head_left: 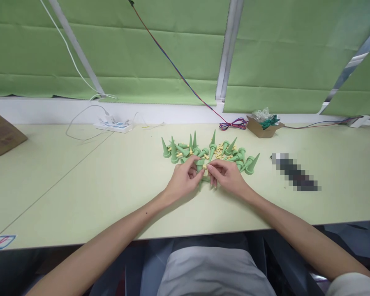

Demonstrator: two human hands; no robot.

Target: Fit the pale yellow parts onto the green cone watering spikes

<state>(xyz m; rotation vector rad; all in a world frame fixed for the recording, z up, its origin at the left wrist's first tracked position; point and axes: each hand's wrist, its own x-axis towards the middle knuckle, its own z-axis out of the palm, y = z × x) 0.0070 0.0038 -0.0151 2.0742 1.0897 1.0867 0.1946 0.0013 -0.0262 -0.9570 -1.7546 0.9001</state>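
My left hand (185,176) is closed around a green plastic spike (200,164), its wide capped end up and its point toward the table. Between the thumb and finger of my right hand (225,174) is a small yellow plastic piece (204,167), held against the side of the spike's cap. Whether the two parts are joined I cannot tell. Just beyond my hands lies a spread of similar green spikes (174,152), some standing on their caps and others on their sides. Small yellow pieces (219,150) are scattered among them.
On the pale table (95,197), a pixelated dark object (296,172) lies to the right. Behind the spikes stand a small cardboard box (262,129) and a coiled red-blue cable (234,124). A power strip (117,125) and a brown bag (3,135) are at the left.
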